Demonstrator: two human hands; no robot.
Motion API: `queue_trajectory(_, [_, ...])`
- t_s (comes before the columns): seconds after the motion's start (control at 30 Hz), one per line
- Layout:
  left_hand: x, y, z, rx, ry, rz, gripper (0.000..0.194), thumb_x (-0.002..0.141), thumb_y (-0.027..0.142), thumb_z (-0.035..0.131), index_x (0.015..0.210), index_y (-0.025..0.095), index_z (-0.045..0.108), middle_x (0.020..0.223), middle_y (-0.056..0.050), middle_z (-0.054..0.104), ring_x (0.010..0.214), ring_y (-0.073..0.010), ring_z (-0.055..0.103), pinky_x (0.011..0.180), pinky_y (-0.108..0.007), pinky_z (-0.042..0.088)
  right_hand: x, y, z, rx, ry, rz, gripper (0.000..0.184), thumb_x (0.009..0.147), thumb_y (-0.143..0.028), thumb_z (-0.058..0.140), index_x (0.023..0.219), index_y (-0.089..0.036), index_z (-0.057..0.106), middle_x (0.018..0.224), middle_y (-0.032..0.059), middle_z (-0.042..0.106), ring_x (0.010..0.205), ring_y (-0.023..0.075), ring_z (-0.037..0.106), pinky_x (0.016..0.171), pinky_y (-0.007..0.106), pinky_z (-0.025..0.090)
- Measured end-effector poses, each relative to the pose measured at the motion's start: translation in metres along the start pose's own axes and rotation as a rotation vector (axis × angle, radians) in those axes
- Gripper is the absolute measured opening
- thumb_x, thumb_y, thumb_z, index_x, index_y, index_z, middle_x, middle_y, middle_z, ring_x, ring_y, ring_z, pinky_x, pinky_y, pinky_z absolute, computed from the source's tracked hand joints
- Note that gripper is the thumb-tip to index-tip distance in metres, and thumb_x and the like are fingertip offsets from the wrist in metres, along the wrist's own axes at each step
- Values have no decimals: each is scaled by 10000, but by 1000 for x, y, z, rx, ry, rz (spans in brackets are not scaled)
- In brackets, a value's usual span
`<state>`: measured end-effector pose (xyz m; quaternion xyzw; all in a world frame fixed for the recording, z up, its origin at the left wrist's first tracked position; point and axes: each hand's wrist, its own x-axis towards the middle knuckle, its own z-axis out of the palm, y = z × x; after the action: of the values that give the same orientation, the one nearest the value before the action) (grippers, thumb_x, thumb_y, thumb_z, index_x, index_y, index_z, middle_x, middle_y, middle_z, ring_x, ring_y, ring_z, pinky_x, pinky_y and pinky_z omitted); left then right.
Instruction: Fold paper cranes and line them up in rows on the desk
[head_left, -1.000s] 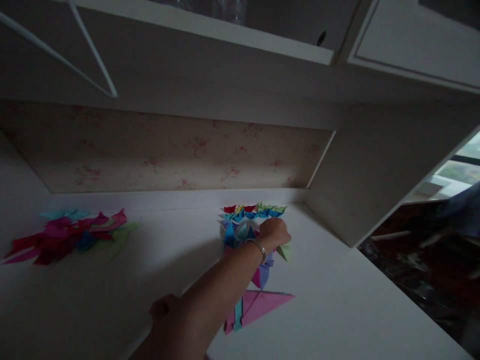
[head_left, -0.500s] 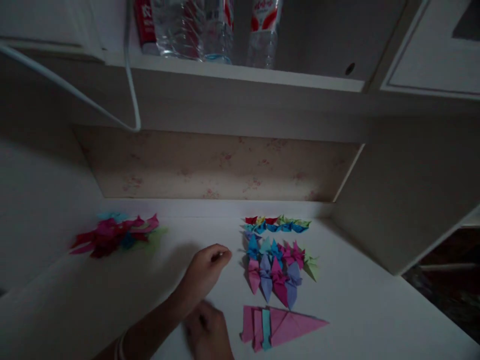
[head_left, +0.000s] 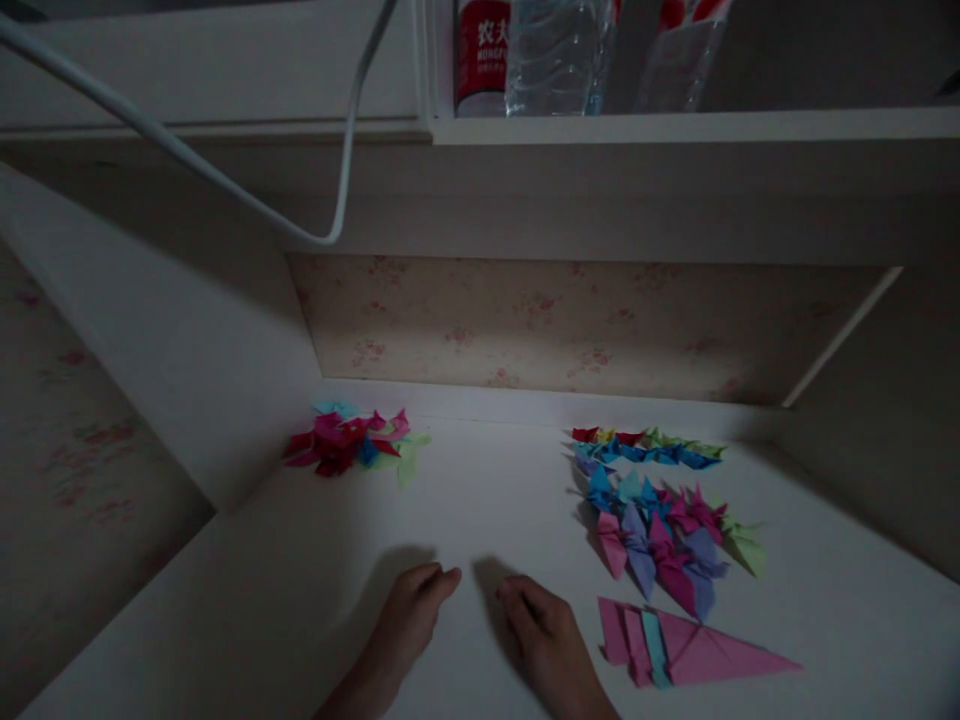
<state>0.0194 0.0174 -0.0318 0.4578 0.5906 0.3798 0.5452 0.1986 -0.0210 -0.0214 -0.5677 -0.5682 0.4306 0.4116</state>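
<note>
My left hand (head_left: 416,605) hovers over the white desk with its fingers curled and the thumb pointing right; nothing shows in it. Facing it from the right, my right hand (head_left: 538,628) is loosely closed, thumb against the fingers, and no object is visible there either. A gap separates the two hands. Nearest to the right hand lie flat folded pink paper pieces (head_left: 720,650) with a turquoise strip (head_left: 655,648) among them. Behind these, folded paper cranes (head_left: 660,540) in blue, pink, purple and green sit in close rows.
A loose heap of red, pink and green folded paper (head_left: 345,445) rests at the desk's back left. Overhead, a shelf (head_left: 645,128) holds a red can (head_left: 482,50) and clear plastic bottles (head_left: 559,60). A white cable (head_left: 225,185) hangs down at upper left. Side panels bound the desk.
The view has swung left, so the desk items appear farther right. My hands, crossed at the wrists before, have come apart and now lie side by side. Both stay closed.
</note>
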Motion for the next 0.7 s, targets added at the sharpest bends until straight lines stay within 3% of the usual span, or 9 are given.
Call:
queue_trajectory(0.2, [3,-4,-2,-73,-49,-29,438,627,519,650,527,223,343,415,123,204,375,-49,179,400,-211,111,18,0,17,16,-18,35,377,837,-506,502,631,-204,596,555,-3,547,538,157,505,516,259,351])
queue_trajectory(0.3, [5,-5,-2,-78,-73,-16,405,647,498,643,538,218,371,419,117,228,385,-55,200,408,-217,121,47,-9,32,303,-100,169,299,743,-475,611,674,-185,581,516,-33,522,425,112,441,433,239,309])
queue_trajectory(0.43, [7,-5,-1,-70,-69,30,396,679,449,621,523,217,342,441,109,222,415,-63,222,428,-221,144,99,-29,57,612,-105,330,253,627,-329,714,757,-170,567,689,-3,624,519,111,545,478,225,394])
queue_trajectory(0.57, [3,0,-2,-79,-46,18,428,632,506,657,518,216,363,466,98,256,459,-81,278,455,-225,210,149,-45,84,678,-105,355,148,688,-203,680,758,-164,556,658,-28,588,565,94,562,573,220,459])
queue_trajectory(0.7, [-1,9,-6,-63,-38,-37,384,625,530,651,552,209,453,516,53,404,569,-135,433,534,-240,326,188,-54,103,705,-105,409,121,832,-245,625,831,-128,594,722,-8,596,602,93,571,583,222,482])
